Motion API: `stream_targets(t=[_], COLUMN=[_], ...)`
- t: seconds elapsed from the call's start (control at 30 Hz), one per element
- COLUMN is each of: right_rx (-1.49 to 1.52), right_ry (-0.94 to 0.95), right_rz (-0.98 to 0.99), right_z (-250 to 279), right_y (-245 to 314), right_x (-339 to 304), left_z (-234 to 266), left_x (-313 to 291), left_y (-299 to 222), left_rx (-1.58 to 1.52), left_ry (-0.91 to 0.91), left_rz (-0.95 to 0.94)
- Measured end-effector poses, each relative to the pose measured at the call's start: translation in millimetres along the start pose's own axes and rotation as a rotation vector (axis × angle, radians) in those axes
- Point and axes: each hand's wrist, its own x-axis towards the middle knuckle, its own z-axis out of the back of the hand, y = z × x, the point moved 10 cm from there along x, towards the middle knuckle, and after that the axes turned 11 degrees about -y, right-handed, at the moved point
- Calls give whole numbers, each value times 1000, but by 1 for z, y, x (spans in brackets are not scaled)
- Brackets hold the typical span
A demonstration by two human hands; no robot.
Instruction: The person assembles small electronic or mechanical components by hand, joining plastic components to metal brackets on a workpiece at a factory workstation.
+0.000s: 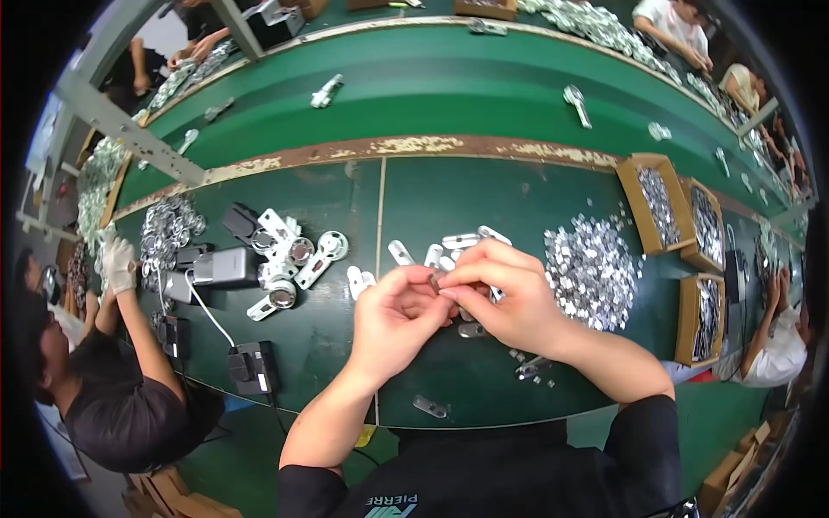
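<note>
My left hand (393, 319) and my right hand (514, 289) meet above the green table, fingertips together. Both are closed in a pinch around a small dark piece (436, 281), mostly hidden by the fingers, so its kind cannot be made out. Just beyond the hands lie several oblong silver-and-white parts (460, 241); another rounded white part (357, 281) rests beside my left hand. To the right of my right hand spreads a heap of small shiny metal pieces (591, 272). A transparent-looking oblong part (429, 407) lies close to the table's near edge.
Cardboard boxes (641, 177) of metal pieces stand at the right. White handheld parts with round heads (331, 246), a grey power tool-like block (226, 267) and a black adapter (251, 369) sit at the left. Beyond runs a green conveyor (449, 95). A gloved co-worker (121, 263) works at the left.
</note>
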Motion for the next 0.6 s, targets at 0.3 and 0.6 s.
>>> stream_targets(t=[0.3, 0.6], right_rx=[270, 854], right_ry=[-40, 744], right_rz=[-241, -664], right_z=[-15, -119], right_y=[-20, -44], right_x=[22, 78], left_z=[8, 49], left_x=[6, 30], left_y=[-45, -39], left_rx=[191, -281], left_ry=[83, -59], left_rz=[-347, -246])
